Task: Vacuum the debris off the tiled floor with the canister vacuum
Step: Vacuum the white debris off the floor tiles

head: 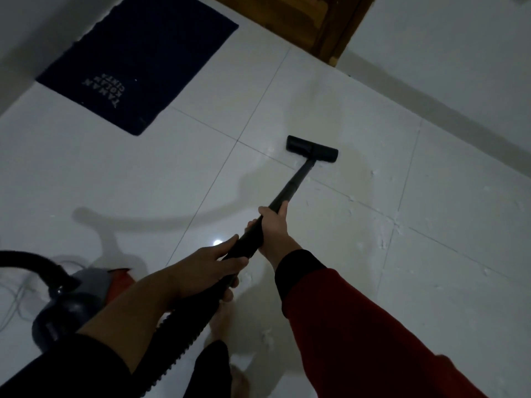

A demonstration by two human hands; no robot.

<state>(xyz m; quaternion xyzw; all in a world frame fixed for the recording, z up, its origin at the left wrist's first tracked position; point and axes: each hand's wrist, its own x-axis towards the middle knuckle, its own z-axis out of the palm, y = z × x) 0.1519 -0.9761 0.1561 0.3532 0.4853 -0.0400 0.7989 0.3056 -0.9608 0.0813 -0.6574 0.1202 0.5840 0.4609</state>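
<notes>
Both hands hold the black vacuum wand (296,182). My right hand (273,229) grips it higher up the tube, and my left hand (214,265) grips it lower, near the ribbed hose (184,340). The black floor head (311,148) rests flat on the white tiled floor (115,182), ahead of me. Small white debris bits (383,244) lie scattered on the tiles to the right of the wand, and more debris (268,337) lies near my feet. The grey and red canister (74,300) sits at the lower left, its hose curving off to the left.
A dark blue doormat (138,67) with white lettering lies at the upper left. A brown wooden door frame (327,27) stands at the top, with a white wall (445,53) running down the right. A thin white cord (14,300) loops beside the canister.
</notes>
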